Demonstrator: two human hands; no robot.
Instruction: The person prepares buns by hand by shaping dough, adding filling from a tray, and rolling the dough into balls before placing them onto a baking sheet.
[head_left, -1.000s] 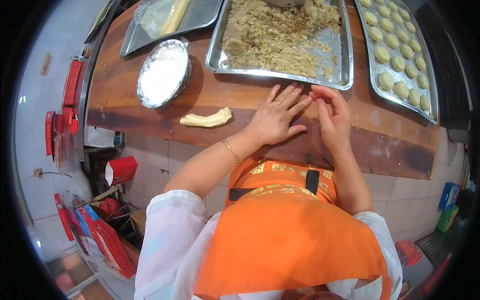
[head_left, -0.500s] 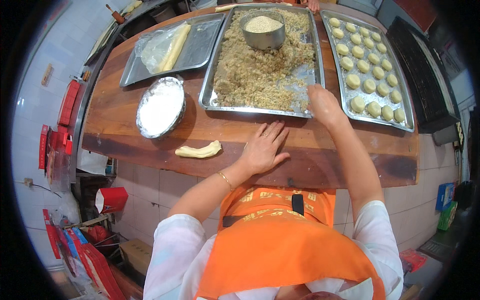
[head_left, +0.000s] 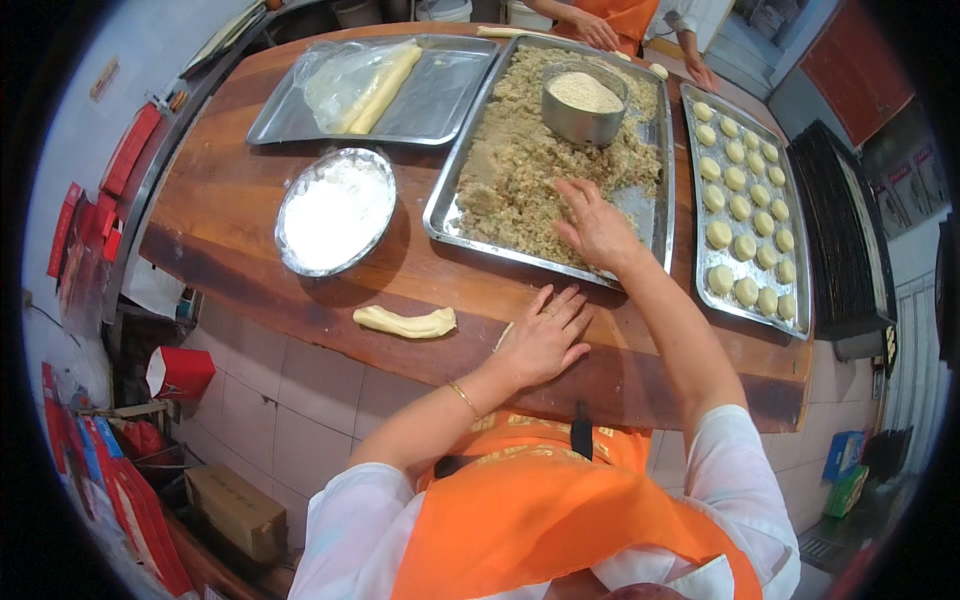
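Observation:
My left hand (head_left: 544,343) lies palm down on the wooden table near its front edge, fingers stretched out. A sliver of pale dough peeks out beside its thumb-side or palm edge; most of what lies under it is hidden. My right hand (head_left: 602,230) is over the front part of a big metal tray (head_left: 520,254), its fingers apart at the crumbly brown filling (head_left: 515,190). No lump shows in that hand. A short strip of dough (head_left: 405,322) rests on the table left of my left hand.
A metal bowl of white powder (head_left: 337,212) stands left. Behind it, a tray (head_left: 455,85) holds a plastic-covered dough roll (head_left: 385,88). A round tin of pale seeds (head_left: 585,112) sits in the filling. Right, a tray (head_left: 752,312) carries round dough pieces. Another person's hands (head_left: 597,32) are at the far edge.
My right hand has moved left from the tray's front right corner to over the filling, its fingers now spread. My left hand stays on the table. The view has shifted, showing more of the people opposite.

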